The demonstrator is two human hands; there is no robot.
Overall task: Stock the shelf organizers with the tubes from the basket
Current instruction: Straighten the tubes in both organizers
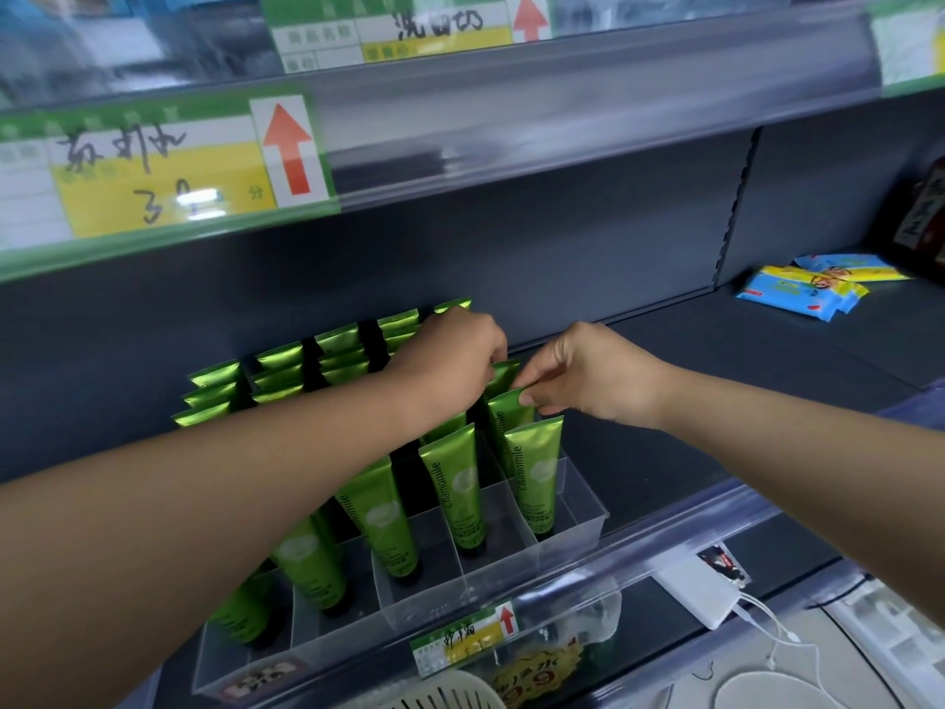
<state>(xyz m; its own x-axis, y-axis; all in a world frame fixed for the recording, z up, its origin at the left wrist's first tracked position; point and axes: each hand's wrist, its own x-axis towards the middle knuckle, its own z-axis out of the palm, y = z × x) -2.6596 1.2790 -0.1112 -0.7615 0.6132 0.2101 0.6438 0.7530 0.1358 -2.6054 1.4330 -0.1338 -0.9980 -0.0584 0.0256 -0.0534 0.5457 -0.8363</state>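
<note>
A large handwritten price label [163,166] with a red arrow is clipped to the upper rail. Far to its right and lower, blue-and-yellow flat packets [813,286] are stacked on the dark shelf [716,350]. Well below the label and to its right, a white power bank [698,588] is laid, with a white cable [767,631] running from it. A smaller price label [465,634] is fixed there too.

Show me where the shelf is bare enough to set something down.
Bare shelf runs from the right wall of the organizer to the wipe packs. The organizer is crowded: tubes fill its lanes, and the left hand and right hand meet at its right rear.
</note>
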